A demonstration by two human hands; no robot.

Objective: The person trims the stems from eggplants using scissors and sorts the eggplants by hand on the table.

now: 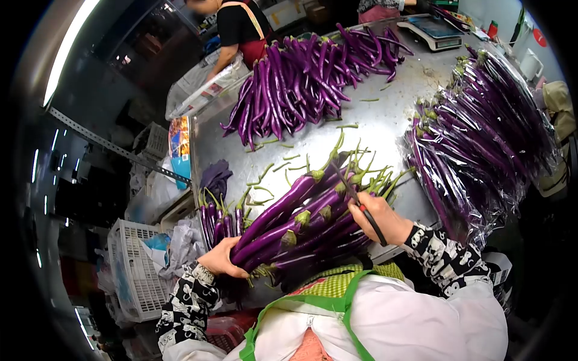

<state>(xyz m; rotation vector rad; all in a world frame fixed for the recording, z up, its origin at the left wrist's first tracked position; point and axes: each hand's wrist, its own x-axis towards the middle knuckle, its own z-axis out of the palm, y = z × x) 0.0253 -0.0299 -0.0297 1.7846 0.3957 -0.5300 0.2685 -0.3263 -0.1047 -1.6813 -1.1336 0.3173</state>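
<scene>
Long purple eggplants (pixel 289 210) lie in a bundle across the near edge of the metal table, their green stems toward the far right. My left hand (pixel 221 257) is wrapped round the lower left end of this bundle; some fingers are hidden beneath it. In my right hand (pixel 382 220) is a pair of scissors (pixel 368 218) with dark blades and black-and-red handles. The blades reach in among the stems at the bundle's upper end. Cut green stem pieces (pixel 263 173) are scattered on the table just beyond.
A large eggplant pile (pixel 295 84) covers the far side of the metal table (pixel 376 114). Eggplants in clear plastic (pixel 481 132) are stacked at right. A scale (pixel 430 31) stands at the back. White crate (pixel 135 265) sits at lower left. A co-worker (pixel 241 30) stands across the table.
</scene>
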